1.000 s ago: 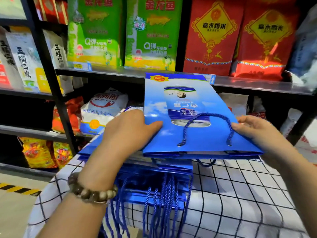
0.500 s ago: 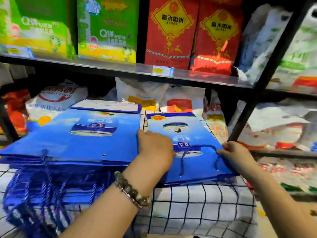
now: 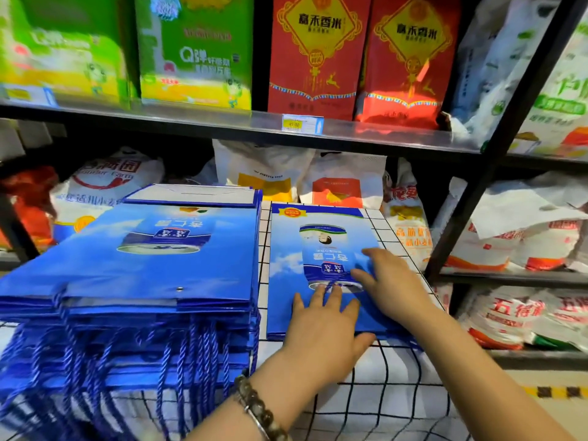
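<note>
Head view: blue paper bag (image 3: 318,249) flat on checked cloth (image 3: 375,377), centre-right of frame, just beside bag stack (image 3: 143,265) at left. Left hand (image 3: 321,338), fingers spread, presses bag's near edge; right hand (image 3: 388,281) flat on it, fingers straight.

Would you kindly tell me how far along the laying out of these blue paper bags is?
Done: one flat blue paper gift bag lies alone on the black-and-white checked cloth. In hand: the left hand and right hand press it flat with straight fingers. To do: the tall pile of blue rope-handled paper bags beside it waits, so most of the job likely remains.
</note>
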The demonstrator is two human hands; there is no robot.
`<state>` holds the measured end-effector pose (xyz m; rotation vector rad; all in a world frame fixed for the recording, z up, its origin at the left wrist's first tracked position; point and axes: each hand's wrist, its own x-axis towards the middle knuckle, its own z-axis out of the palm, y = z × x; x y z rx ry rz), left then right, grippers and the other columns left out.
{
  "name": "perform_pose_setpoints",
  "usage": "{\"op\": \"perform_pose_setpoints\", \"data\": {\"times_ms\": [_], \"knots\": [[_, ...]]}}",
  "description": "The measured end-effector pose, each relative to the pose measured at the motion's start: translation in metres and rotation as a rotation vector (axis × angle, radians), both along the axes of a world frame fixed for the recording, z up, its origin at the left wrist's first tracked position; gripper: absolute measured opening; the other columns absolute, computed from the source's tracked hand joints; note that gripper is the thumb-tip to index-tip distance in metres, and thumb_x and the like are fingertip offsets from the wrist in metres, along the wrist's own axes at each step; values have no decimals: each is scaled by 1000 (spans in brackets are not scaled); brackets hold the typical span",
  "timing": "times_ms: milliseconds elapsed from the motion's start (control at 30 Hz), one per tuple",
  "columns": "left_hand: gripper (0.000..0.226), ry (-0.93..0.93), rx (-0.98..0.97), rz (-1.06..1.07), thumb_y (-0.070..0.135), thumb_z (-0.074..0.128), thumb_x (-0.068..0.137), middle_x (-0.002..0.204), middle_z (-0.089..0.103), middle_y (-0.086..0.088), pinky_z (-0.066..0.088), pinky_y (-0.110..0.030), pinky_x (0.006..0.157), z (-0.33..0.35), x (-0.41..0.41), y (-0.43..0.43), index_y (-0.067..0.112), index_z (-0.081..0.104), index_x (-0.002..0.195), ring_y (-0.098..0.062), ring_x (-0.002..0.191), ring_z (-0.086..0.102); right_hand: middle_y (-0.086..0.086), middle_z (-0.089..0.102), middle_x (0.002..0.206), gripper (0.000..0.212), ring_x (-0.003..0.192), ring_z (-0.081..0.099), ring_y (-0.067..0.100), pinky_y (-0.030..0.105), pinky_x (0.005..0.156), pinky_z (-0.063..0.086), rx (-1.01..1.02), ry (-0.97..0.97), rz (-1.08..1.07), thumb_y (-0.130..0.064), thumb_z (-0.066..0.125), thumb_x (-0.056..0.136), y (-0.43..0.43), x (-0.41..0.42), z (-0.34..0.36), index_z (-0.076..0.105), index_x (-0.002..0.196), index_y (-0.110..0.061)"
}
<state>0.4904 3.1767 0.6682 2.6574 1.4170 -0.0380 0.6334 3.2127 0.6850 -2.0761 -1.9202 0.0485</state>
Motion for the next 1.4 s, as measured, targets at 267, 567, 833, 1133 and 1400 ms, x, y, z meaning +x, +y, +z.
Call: {"op": "perform_pose_setpoints", "data": {"times_ms": [267,567,833,1133,1400], "knots": [[61,-47,-13,25,52,27,95,156,3,-7,5,-57,110,-1,2,19,21,16,146,-28,143,-1,-2,-9,156,56,144,-7,19,50,113,0,-383,-86,68,-46,20,97,39,-6,-17,-1,147,-30],[55,-163,133,-6,37,39,95,155,10,-13,3,-48,113,6,-10,-11,10,26,141,-26,143,5,-1,-1,157,57,144,1,18,47,113,5,-284,-92,49,-47,26,97,33,-7,-21,6,147,-29],[34,-521,250,-244,47,39,76,101,67,17,47,-17,79,65,-91,-62,37,68,91,0,90,61,6,58,126,37,118,50,27,34,97,32,317,8,164,-19,57,88,8,-41,11,54,125,-14],[30,-495,546,139,44,44,81,96,67,16,44,-18,75,95,-212,-49,29,64,98,-3,90,54,-29,61,105,41,102,49,-13,5,85,37,185,334,685,-55,48,74,-54,-160,94,64,106,-35],[48,-433,231,226,62,44,65,116,39,47,49,-22,86,83,-281,-42,46,58,107,16,100,50,-13,60,123,31,117,51,15,36,89,46,93,-78,767,-43,44,92,-54,-205,83,52,121,-36]]}}
